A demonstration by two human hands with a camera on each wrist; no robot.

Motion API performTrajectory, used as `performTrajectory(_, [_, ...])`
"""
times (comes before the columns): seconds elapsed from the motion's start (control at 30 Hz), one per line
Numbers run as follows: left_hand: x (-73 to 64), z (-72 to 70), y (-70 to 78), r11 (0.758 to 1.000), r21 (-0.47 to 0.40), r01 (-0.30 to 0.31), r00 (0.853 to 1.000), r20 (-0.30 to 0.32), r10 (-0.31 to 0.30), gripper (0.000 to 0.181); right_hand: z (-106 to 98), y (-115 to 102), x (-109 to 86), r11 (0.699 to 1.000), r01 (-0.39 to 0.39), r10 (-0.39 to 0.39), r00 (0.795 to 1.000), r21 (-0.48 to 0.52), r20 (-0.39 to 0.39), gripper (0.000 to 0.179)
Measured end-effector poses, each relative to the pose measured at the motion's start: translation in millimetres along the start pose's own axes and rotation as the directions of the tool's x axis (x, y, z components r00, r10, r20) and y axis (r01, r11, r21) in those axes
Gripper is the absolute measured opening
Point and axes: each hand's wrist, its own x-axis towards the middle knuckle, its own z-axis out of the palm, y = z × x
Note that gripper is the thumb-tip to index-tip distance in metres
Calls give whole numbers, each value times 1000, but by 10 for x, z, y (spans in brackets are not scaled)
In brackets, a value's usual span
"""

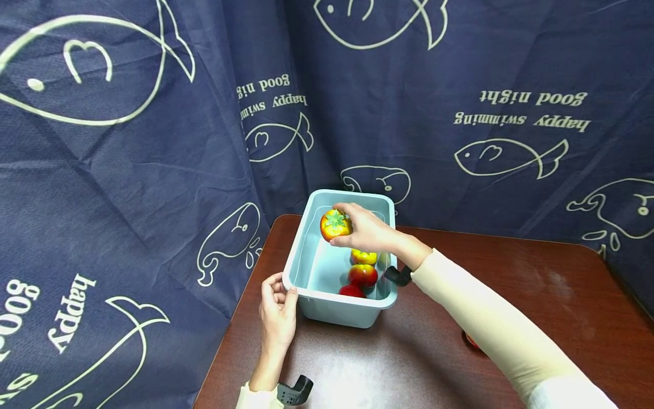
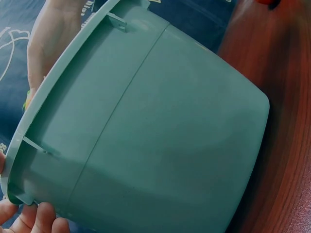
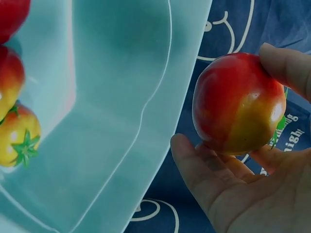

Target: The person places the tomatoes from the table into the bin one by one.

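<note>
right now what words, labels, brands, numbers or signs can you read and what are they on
"good night": upside down, dark blue cloth
"happy swimming": same cloth, upside down
Both repeat nearer the middle, cut short.
"happy": same cloth, far left, tilted
Head view's lower-left lettering is cut off; the left wrist view's is too small to read.
No lettering shows on the bin or the held fruit.

Room at left inside the bin (image 1: 332, 296), fruits (image 1: 363, 275) along its right — walls (image 1: 334, 312) around
</note>
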Motion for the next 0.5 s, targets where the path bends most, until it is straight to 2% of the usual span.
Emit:
performTrajectory(0.33, [0,-3,6,1000,-7,5,1000,2,-5,37,151,-49,125,1000,16,-16,1000,7,6,78])
performTrajectory(0.5, [5,-11,8,1000,-3,0,1000,3,0,37,242,-68,156,1000,21,-21,999,6,38,78])
